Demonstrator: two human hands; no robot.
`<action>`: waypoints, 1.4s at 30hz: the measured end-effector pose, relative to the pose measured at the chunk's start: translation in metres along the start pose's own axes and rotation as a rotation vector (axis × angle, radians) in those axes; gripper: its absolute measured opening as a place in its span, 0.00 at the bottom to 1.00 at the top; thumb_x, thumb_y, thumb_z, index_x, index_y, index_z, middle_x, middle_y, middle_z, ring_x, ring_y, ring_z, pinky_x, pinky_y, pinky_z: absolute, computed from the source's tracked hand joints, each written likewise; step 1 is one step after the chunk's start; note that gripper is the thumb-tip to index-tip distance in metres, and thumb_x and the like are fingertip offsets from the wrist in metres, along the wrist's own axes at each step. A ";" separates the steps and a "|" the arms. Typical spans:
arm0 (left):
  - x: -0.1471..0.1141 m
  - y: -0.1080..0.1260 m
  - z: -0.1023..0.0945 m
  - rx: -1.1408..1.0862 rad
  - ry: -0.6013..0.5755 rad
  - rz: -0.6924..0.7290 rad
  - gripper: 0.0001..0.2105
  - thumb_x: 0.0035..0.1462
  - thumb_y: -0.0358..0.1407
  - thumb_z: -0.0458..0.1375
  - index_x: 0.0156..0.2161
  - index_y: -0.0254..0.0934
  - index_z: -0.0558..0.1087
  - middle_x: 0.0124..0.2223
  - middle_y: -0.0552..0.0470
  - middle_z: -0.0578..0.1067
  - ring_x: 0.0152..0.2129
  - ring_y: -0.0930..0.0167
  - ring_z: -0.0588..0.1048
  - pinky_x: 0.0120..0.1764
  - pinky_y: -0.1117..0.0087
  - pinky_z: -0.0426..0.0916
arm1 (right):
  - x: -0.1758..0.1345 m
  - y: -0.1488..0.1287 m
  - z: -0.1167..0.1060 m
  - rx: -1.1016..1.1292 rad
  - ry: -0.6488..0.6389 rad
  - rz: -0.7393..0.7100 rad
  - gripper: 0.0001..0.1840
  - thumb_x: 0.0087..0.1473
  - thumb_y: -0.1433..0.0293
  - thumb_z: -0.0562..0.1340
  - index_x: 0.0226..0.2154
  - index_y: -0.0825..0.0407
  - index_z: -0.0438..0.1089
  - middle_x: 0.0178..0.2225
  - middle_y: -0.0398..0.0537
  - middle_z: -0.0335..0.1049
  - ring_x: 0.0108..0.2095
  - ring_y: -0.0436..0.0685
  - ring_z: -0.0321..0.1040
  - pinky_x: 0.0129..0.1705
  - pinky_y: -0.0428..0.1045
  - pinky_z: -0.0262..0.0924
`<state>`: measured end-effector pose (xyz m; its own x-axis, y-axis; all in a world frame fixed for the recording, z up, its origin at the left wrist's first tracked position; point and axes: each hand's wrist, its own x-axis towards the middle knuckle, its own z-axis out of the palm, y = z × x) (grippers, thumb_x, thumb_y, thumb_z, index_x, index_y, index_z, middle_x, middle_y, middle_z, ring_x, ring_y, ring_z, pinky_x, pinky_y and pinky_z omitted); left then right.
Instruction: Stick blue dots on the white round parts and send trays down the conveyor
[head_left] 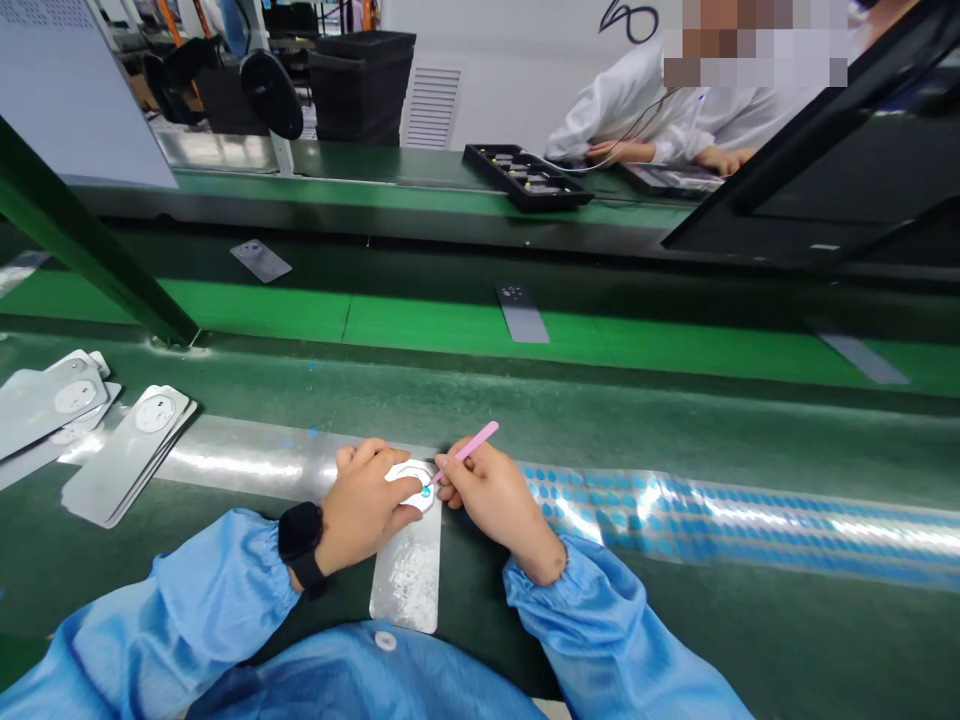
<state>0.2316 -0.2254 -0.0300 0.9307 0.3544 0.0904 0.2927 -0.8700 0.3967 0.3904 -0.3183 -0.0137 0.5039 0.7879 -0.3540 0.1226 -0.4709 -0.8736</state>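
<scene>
A silver phone back cover (409,580) lies on the green bench in front of me, its round camera area at the far end. My left hand (364,510) holds that end steady, fingers bent over it and thumb on its surface. My right hand (491,500) pinches pink tweezers (476,440), whose tip points down at the camera area. A small blue dot (427,491) sits there at the tip. To the right of my right hand lies a clear strip with rows of blue round stickers (645,510), running along the bench.
At the left are a stack of back covers (131,460) and another loose pile (52,400). Beyond the bench edge, a green conveyor belt (420,325) carries separate covers (525,315). A green post (97,240) rises at left. Across, a person in white works near a black tray (529,178).
</scene>
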 end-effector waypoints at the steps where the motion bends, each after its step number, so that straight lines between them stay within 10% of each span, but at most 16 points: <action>1: 0.000 0.001 0.000 0.003 -0.006 0.002 0.07 0.54 0.38 0.64 0.39 0.45 0.77 0.50 0.48 0.72 0.47 0.58 0.63 0.43 0.56 0.56 | 0.000 0.001 0.000 -0.005 -0.001 -0.007 0.07 0.52 0.66 0.60 0.25 0.50 0.64 0.17 0.42 0.71 0.18 0.53 0.70 0.22 0.45 0.63; 42: -0.004 0.000 0.001 0.051 0.036 -0.014 0.07 0.55 0.35 0.62 0.40 0.45 0.78 0.49 0.47 0.73 0.49 0.57 0.65 0.45 0.55 0.60 | 0.012 0.015 0.000 0.346 -0.073 -0.010 0.14 0.48 0.60 0.65 0.25 0.53 0.63 0.16 0.42 0.69 0.16 0.50 0.67 0.16 0.42 0.61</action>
<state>0.2282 -0.2268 -0.0317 0.9183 0.3777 0.1181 0.3172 -0.8809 0.3512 0.3987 -0.3158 -0.0310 0.4402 0.8241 -0.3565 -0.1761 -0.3101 -0.9343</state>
